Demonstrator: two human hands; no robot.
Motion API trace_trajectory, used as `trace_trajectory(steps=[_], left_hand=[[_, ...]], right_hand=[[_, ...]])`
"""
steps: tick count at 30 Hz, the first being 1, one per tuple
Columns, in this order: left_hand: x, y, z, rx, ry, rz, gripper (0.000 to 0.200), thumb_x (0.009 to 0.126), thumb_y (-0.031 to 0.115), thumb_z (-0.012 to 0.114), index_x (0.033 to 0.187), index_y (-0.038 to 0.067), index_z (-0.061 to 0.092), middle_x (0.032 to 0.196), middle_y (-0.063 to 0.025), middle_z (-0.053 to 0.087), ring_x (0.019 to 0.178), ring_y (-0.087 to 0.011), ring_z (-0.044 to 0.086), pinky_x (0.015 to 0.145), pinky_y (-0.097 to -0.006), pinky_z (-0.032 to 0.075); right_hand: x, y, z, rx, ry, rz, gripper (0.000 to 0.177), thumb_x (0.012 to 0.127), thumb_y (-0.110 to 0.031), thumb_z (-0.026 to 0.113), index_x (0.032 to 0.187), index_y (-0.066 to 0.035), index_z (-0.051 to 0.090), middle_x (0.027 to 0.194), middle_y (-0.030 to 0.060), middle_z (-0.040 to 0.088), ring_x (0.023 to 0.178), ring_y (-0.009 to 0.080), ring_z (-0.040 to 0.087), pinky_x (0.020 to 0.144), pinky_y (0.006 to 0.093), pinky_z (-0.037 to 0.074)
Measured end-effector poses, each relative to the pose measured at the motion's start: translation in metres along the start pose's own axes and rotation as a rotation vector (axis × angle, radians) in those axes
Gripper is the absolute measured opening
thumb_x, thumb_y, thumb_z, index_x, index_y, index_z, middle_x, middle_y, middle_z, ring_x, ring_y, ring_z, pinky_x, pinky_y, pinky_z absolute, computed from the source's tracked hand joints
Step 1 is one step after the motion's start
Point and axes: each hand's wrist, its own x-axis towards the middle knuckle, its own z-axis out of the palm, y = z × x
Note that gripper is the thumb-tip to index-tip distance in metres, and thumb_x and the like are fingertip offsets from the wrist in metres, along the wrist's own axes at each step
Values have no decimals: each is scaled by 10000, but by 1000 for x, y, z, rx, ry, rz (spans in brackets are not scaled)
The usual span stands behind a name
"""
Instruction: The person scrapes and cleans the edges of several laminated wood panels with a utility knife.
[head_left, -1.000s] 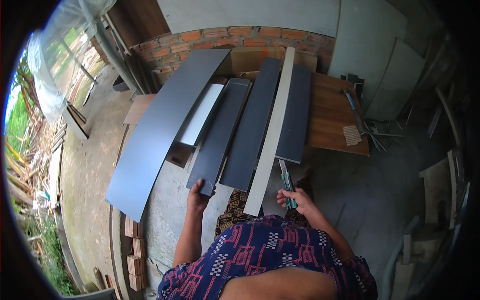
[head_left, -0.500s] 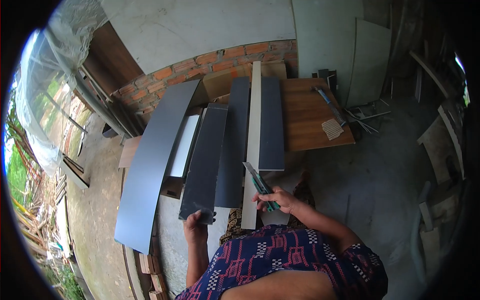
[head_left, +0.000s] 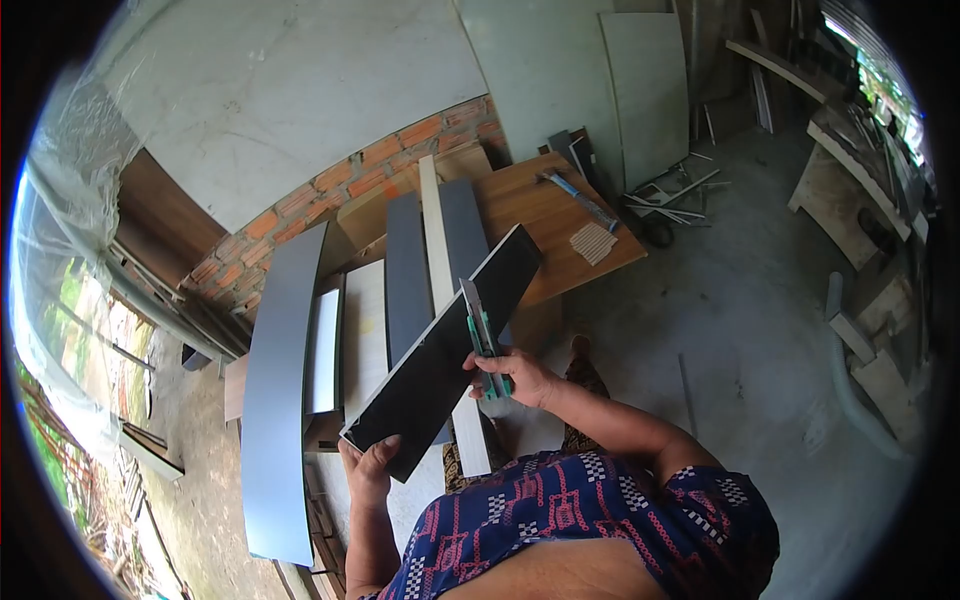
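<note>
My left hand (head_left: 368,465) is closed on the near end of a long dark board (head_left: 425,375), its thumb on the face. The board is raised at a slant over the other boards, with its far end up to the right and a pale edge showing along its upper side. In my right hand (head_left: 522,380) is a green and black utility knife (head_left: 484,340), blade out and pointing away from me. The knife overlaps the middle of the board in this view. Under it lie a cream strip (head_left: 473,435) and two more dark boards (head_left: 405,255).
A large grey panel (head_left: 275,400) lies at the left. On the brown wooden panel (head_left: 515,195) are a hammer (head_left: 580,200) and a corrugated piece (head_left: 594,243). Thin offcuts (head_left: 675,200) lie on the floor to the right, and scrap boards (head_left: 850,200) stand farther right. A brick wall (head_left: 330,180) is behind.
The dark board in my left hand has been lifted, turned onto a slant and tipped so its edge shows. My right hand with the knife now lies over it. The view has shifted right.
</note>
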Motion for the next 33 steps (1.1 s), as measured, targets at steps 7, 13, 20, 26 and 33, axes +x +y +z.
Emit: trace_trajectory(steps=[7, 13, 20, 26, 33], left_hand=[[24, 26, 13, 203, -181, 24, 343, 722, 117, 677, 1004, -55, 585, 844, -34, 606, 760, -101, 542, 700, -238, 443], [50, 30, -1, 437, -256, -48, 431, 746, 161, 701, 1098, -52, 572, 920, -75, 632, 860, -127, 561, 798, -269, 452], [52, 40, 0, 444, -271, -12, 431, 743, 179, 696, 1073, -72, 578, 930, -110, 637, 862, -153, 570, 816, -281, 443], [50, 33, -5, 524, -298, 55, 429, 698, 93, 665, 1072, -95, 572, 938, -168, 642, 871, -197, 597, 834, -306, 450], [50, 30, -5, 491, -281, 2, 424, 683, 98, 689, 1061, -68, 596, 928, -186, 642, 892, -247, 614, 857, -343, 443]], right_hand=[[-1, -13, -5, 55, 0, 13, 279, 847, -205, 629, 1050, -28, 558, 989, 72, 587, 769, 211, 633, 637, 366, 557], [-18, -44, -7, -534, 119, -76, 364, 876, -213, 592, 1181, -47, 485, 961, 88, 608, 707, 171, 639, 564, 289, 501], [-52, -62, 70, -1399, -33, -831, 480, 871, -176, 594, 1317, -87, 442, 846, 101, 571, 707, 200, 556, 650, 320, 467], [-68, -52, 113, -1410, -220, -750, 457, 828, -203, 638, 1263, -118, 525, 729, 86, 500, 605, 211, 534, 532, 335, 449], [-72, -52, 114, -1583, -176, -792, 472, 818, -217, 642, 1268, -143, 524, 714, 85, 488, 600, 218, 542, 522, 347, 456]])
